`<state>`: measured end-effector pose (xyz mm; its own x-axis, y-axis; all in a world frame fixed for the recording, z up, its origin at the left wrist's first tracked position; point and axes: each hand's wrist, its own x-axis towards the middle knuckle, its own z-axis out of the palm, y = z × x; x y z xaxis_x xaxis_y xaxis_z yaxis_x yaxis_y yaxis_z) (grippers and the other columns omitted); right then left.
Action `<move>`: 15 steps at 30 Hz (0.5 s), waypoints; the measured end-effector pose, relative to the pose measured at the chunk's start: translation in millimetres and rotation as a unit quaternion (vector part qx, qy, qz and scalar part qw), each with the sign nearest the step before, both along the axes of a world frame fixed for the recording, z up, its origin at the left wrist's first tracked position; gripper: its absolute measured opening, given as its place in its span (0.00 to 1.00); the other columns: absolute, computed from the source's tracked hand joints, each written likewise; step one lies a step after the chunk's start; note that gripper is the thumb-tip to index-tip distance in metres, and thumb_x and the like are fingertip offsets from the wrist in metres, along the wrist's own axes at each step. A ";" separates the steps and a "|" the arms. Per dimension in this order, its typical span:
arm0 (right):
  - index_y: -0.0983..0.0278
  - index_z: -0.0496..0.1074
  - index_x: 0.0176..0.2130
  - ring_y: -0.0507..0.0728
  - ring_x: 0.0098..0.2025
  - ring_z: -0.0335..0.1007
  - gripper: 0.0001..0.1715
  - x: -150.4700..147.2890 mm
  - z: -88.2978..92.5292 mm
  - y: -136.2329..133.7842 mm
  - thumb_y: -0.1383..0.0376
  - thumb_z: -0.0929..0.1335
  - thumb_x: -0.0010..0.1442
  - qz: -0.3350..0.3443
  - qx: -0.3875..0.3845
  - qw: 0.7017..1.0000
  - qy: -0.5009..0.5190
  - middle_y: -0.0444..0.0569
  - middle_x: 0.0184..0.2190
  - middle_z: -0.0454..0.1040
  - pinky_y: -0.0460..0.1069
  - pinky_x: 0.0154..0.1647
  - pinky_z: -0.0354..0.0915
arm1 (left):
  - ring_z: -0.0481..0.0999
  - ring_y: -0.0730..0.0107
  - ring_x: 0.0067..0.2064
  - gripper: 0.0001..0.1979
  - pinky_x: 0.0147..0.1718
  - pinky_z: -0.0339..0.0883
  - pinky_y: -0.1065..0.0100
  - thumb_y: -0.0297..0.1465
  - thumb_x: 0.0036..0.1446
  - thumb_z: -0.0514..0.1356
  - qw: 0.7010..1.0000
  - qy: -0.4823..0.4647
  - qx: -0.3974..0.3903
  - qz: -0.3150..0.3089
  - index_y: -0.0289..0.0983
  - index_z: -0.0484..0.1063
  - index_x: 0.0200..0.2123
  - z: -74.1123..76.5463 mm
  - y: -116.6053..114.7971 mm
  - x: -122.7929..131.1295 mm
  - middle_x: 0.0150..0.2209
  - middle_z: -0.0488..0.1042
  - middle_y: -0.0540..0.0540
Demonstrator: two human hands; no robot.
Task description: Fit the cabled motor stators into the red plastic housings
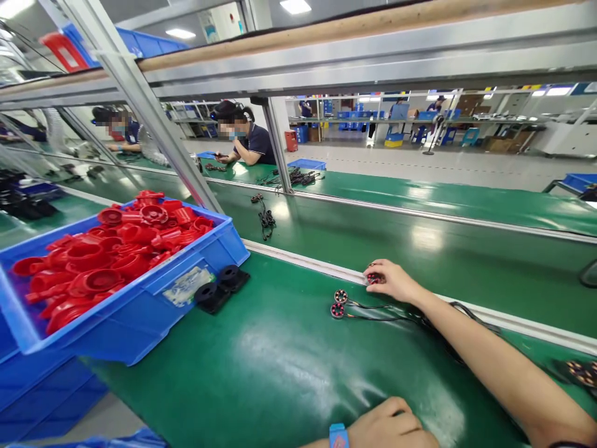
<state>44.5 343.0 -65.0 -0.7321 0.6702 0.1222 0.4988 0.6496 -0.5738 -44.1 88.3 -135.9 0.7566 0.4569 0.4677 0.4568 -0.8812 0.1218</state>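
Fingers of the right hand (pixel 390 281) pinch a small wired coil (pixel 373 278) — two more coils (pixel 339 303) lie just beside; left hand (pixel 389 428) curled, empty.

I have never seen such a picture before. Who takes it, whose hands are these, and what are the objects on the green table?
The picture comes from a camera worn on a person's head, looking forward and down, so the two bare arms belong to that person. The right hand reaches out to the far edge of the green bench and closes its fingers on a small round wired part. Two similar round parts with thin wires lie just beside it. The left hand, with a blue wristband, rests as a loose fist on the near edge and holds nothing visible. To the left stands a blue bin filled with red plastic parts, and two black round pieces lie next to it. Beyond the conveyor belt, other workers sit at their own bench.
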 end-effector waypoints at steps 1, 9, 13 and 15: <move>0.59 0.78 0.46 0.62 0.54 0.67 0.21 -10.2 -2.0 -9.8 0.63 0.76 0.50 0.008 -0.005 1.000 -0.007 0.54 0.53 0.67 0.58 0.61 0.60 | 0.72 0.80 0.39 0.09 0.46 0.62 0.72 0.32 0.72 0.52 1.000 0.013 0.002 0.005 0.38 0.71 0.46 -1.1 -0.5 -0.4 0.43 0.76 0.55; 0.59 0.67 0.60 0.60 0.60 0.63 0.39 -28.4 0.5 -43.5 0.70 0.75 0.50 0.106 -0.043 0.993 -0.011 0.51 0.59 0.66 0.55 0.63 0.58 | 0.71 0.79 0.35 0.12 0.40 0.60 0.72 0.38 0.69 0.55 0.999 0.029 0.017 0.029 0.51 0.66 0.55 0.0 -8.3 -2.4 0.41 0.74 0.55; 0.57 0.58 0.65 0.62 0.63 0.58 0.40 14.9 18.1 -46.6 0.58 0.71 0.58 0.091 -0.050 0.995 0.007 0.52 0.65 0.56 0.59 0.65 0.56 | 0.71 0.78 0.34 0.15 0.36 0.60 0.71 0.38 0.69 0.57 0.998 0.042 0.034 0.032 0.53 0.64 0.57 10.9 -9.3 -2.3 0.40 0.74 0.55; 0.57 0.60 0.63 0.62 0.58 0.64 0.33 45.3 24.3 -52.8 0.53 0.67 0.63 0.015 -0.037 0.999 0.025 0.52 0.62 0.61 0.58 0.61 0.61 | 0.72 0.78 0.35 0.15 0.37 0.60 0.71 0.38 0.68 0.58 0.998 0.043 0.035 0.028 0.52 0.65 0.57 16.4 -9.3 -2.5 0.41 0.75 0.54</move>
<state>89.8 290.2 -40.7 -0.7455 0.6574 0.1101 0.4495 0.6178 -0.6452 -46.6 79.0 -119.6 0.7691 0.4689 0.4343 0.5123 -0.8586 0.0196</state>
